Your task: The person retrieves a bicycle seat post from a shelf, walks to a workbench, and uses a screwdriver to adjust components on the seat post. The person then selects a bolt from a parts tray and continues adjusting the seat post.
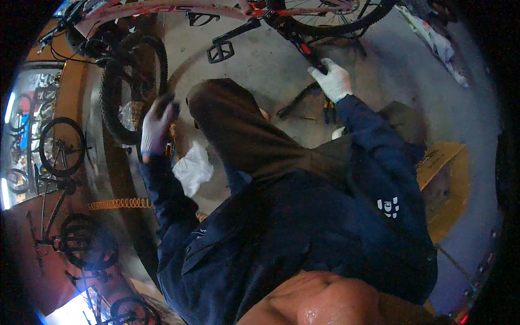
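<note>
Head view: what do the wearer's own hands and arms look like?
Left hand: pale knit glove, finger area dark and blurred. Right hand: white knit glove, bright blue edging at the wrist. Left sleeve and right sleeve: navy, long.

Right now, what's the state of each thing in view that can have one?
Left hand: gloved, blurred, grip unclear
Right hand: gloved, fingers at black-and-red part, grip unclear
Pedal: untouched by either hand
White plastic: crumpled
Orange cord: coiled
Cardboard box: looks open
</note>
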Demonstrator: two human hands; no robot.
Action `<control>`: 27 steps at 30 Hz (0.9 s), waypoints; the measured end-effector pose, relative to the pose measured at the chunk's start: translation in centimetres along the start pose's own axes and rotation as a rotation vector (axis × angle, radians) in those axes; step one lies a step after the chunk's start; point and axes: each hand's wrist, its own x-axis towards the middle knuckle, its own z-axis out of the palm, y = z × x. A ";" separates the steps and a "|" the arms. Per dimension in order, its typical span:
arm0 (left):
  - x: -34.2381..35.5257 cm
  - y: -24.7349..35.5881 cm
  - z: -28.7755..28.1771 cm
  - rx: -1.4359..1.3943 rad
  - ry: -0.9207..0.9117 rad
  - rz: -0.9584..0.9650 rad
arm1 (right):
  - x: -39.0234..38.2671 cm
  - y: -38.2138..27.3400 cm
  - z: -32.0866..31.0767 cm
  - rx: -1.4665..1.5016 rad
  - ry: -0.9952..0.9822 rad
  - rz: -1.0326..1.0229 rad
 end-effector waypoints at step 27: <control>20.2 5.2 21.9 -0.545 0.086 0.041 | -9.1 25.0 23.4 -0.562 -0.675 -0.192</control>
